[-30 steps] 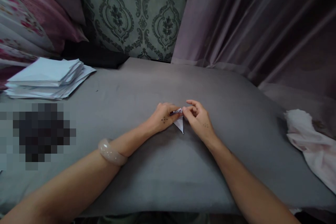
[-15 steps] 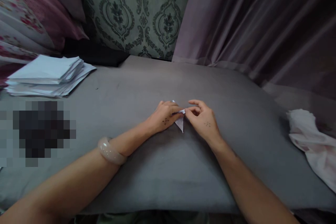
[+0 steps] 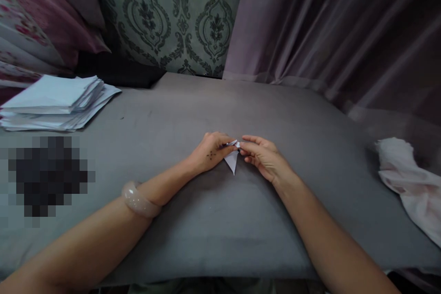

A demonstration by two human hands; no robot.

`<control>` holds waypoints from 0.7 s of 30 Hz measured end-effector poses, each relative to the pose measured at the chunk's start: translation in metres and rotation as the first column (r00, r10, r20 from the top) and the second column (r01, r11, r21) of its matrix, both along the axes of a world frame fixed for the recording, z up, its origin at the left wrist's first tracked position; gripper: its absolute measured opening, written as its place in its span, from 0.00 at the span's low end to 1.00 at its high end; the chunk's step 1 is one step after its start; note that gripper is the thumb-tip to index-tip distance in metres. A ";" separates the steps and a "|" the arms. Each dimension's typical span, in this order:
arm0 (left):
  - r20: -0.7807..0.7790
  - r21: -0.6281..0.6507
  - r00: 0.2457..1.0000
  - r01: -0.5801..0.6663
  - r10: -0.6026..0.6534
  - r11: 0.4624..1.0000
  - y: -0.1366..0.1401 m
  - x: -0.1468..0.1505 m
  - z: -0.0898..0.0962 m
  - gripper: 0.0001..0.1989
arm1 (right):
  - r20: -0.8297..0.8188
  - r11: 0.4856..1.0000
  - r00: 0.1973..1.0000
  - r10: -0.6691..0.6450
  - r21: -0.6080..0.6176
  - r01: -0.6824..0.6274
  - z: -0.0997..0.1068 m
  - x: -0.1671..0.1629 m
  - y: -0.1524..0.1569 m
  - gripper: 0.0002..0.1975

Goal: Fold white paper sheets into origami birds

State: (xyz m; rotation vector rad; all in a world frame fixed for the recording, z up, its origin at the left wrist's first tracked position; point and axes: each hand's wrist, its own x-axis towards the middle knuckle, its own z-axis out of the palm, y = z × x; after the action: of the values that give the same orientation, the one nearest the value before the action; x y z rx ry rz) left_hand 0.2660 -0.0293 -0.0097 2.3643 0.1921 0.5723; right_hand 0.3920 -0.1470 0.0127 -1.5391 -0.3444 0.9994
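A small folded piece of white paper is held between my two hands, one pointed corner hanging down toward me. My left hand pinches it from the left, thumb in front and fingers behind. From the right, the thumb and a finger of my right hand are closed on a small end of the same paper, with the other fingers loosely spread. The upper part of the paper is partly hidden by my fingers. On my left forearm sits a pale, glossy bangle.
A stack of white paper sheets lies at the back left of the grey-covered table, in front of a folded black cloth. At the right lies a crumpled pale pink cloth. Curtains hang behind. A pixelated patch hides something at left.
My right hand has rotated, its wrist turning so the palm side shows more, while the thumb stays at the paper's end. My left hand keeps its pinch. The whole view has shifted slightly.
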 end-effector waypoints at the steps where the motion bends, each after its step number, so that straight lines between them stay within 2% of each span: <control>1: 0.014 -0.017 1.000 0.011 -0.011 1.000 0.000 0.000 0.000 0.11 | 0.006 1.000 1.000 -0.004 -0.007 0.004 0.000 -0.001 0.000 0.16; 7: 0.020 -0.055 1.000 0.019 -0.018 0.998 0.000 0.002 0.000 0.12 | 0.066 1.000 0.998 -0.020 0.004 0.020 0.002 -0.005 0.000 0.15; 12: 0.036 -0.086 0.999 0.013 -0.010 0.996 0.000 0.002 -0.001 0.13 | 0.063 0.999 0.998 -0.007 -0.040 0.009 0.002 -0.002 -0.001 0.18; 21: 0.047 -0.152 0.998 -0.030 0.038 0.988 0.000 0.003 -0.004 0.16 | 0.023 0.999 0.999 0.034 -0.018 -0.033 0.000 0.003 -0.003 0.19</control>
State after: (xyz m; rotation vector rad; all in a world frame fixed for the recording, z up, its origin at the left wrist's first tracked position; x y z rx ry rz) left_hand 0.2692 -0.0294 -0.0136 2.2014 0.2452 0.6109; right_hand 0.3947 -0.1504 0.0129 -1.5669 -0.3794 1.0136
